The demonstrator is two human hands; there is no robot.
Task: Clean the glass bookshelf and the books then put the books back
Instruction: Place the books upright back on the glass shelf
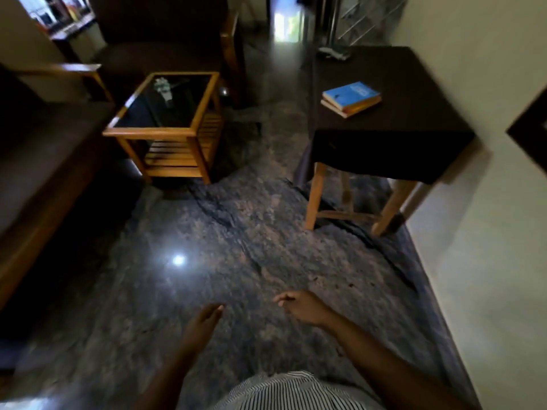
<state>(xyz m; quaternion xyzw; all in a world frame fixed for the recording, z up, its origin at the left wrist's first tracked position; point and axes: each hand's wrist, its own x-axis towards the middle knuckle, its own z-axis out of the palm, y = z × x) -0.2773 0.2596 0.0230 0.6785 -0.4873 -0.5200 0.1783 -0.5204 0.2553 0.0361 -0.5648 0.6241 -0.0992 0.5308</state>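
A small stack of books (351, 98), a blue one on top, lies on a table draped in a dark cloth (393, 137) at the right. A wooden side table with a dark glass top (165, 113) and a slatted lower shelf stands at the left; a pale object (163, 87) rests on its glass. My left hand (204, 321) and my right hand (302, 306) hang over the floor near the bottom, fingers relaxed and empty, far from both tables.
Polished dark stone floor (236, 247) stretches between the two tables. A dark sofa with wooden arms (35, 161) lines the left side, an armchair (165, 39) stands behind the glass table, and a pale wall (488, 232) runs along the right.
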